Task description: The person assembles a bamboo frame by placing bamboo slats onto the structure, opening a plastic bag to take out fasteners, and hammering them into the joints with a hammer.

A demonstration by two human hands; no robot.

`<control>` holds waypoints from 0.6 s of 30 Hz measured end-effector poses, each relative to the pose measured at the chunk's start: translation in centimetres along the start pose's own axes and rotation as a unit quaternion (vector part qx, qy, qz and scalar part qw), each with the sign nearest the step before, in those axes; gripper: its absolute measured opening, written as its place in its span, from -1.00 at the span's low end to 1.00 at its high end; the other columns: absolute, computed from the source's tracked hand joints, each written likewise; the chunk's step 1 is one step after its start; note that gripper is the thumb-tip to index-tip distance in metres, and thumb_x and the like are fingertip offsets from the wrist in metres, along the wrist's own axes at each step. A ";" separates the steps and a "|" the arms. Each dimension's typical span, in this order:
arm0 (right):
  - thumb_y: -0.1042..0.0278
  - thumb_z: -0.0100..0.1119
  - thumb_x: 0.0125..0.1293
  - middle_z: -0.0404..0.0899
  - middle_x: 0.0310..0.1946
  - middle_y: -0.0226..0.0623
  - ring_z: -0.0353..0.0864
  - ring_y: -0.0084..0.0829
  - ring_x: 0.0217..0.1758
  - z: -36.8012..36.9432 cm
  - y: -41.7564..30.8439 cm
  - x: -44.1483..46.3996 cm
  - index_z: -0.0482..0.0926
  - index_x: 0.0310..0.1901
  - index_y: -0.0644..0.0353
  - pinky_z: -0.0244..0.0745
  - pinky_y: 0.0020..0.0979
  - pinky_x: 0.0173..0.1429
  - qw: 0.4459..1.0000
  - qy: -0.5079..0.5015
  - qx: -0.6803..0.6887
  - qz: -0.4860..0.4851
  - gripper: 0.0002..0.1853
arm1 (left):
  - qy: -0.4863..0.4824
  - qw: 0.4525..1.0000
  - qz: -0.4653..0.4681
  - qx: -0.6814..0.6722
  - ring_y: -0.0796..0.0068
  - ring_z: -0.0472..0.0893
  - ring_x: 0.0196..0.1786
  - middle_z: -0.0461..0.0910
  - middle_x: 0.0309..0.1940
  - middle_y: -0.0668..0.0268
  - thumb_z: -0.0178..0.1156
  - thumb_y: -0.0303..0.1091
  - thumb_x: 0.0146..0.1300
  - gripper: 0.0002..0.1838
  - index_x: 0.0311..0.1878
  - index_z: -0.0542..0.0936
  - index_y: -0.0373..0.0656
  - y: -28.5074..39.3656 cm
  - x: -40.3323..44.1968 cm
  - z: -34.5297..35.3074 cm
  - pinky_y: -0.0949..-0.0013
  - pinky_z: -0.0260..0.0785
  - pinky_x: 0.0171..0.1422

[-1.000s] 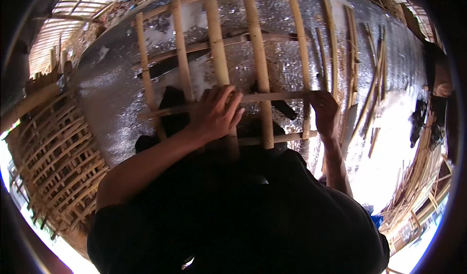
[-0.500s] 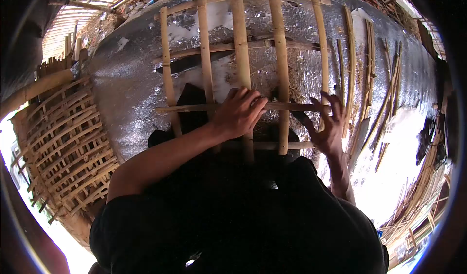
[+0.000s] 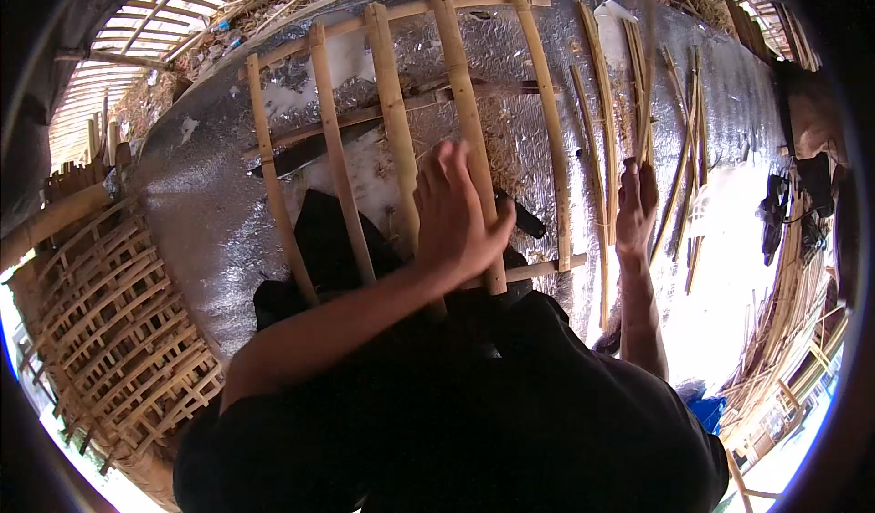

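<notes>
A bamboo frame [image 3: 392, 94] of several round slats joined by cross strips lies in front of me. My left hand [image 3: 456, 217] is over its middle slats, fingers stretched out and thumb apart, with nothing in it. To the right of the frame, my right hand [image 3: 635, 212] is closed around the lower end of a thin bamboo strip [image 3: 649, 48], which points away from me and is slightly blurred. A dark, narrow object [image 3: 524, 217] lies under the frame beside my left hand; its kind is unclear.
Silvery foil sheeting [image 3: 196, 199] covers the ground. Several loose bamboo strips [image 3: 690, 139] lie at the right. A woven bamboo lattice [image 3: 118, 331] stands at the left. At the far right edge part of another person [image 3: 814, 126] shows, near more bamboo sticks [image 3: 784, 331].
The strip that lay across the slats under my hands is off the frame and in my right hand, pointing away. My left hand has opened. The view has shifted to the right.
</notes>
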State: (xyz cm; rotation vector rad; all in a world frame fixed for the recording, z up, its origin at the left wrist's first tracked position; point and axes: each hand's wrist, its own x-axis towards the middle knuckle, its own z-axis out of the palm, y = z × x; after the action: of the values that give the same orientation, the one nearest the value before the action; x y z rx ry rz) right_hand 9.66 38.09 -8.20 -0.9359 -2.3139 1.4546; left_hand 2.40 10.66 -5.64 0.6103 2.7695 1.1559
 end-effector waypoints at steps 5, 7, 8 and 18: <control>0.20 0.14 0.60 0.28 -0.56 -0.71 0.13 -0.81 -0.60 0.4 2.9 -1.1 0.53 -0.22 -0.02 0.05 -0.58 -0.55 0.977 -0.005 0.149 0.154 -0.83 | -0.148 0.856 -0.409 -0.279 0.40 0.60 -0.16 0.56 -0.26 0.25 0.44 -0.11 0.20 -0.42 0.11 0.45 -0.30 -0.2 5.3 1.1 0.25 0.46 0.02; 0.20 0.16 0.57 0.41 -0.44 -0.56 0.30 -0.72 -0.45 -0.2 5.0 -1.3 0.57 -0.14 0.14 0.18 -0.53 -0.41 0.986 -0.029 0.111 0.122 -0.81 | -0.100 0.873 -0.362 -0.310 0.44 0.59 -0.22 0.56 -0.31 0.30 0.44 -0.09 0.21 -0.44 0.07 0.47 -0.29 0.0 5.7 0.2 0.28 0.46 -0.02; 0.21 0.17 0.56 0.44 -0.43 -0.54 0.32 -0.70 -0.44 -0.3 6.0 -1.4 0.56 -0.16 0.15 0.22 -0.51 -0.40 0.991 -0.032 0.093 0.094 -0.80 | -0.085 0.882 -0.334 -0.320 0.46 0.58 -0.24 0.55 -0.34 0.33 0.44 -0.08 0.21 -0.45 0.05 0.48 -0.28 0.3 6.1 -0.3 0.30 0.45 -0.04; 0.34 -0.07 0.56 0.54 -0.09 0.20 0.59 0.31 -0.06 1.3 2.0 -3.3 0.51 0.06 0.22 0.48 0.17 -0.04 0.965 -0.041 -0.257 -0.025 -0.78 | 0.096 0.869 -0.277 -0.400 0.58 0.41 -0.27 0.46 -0.36 0.45 0.48 -0.12 0.25 -0.68 -0.16 0.61 -0.11 5.5 18.0 -18.4 0.32 0.29 -0.12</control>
State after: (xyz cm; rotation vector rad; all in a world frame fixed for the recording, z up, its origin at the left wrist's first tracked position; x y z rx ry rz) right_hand 12.27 35.59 -10.14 -0.9401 -2.8202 0.8926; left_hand -16.40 8.95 12.71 -0.3752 2.0120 2.0235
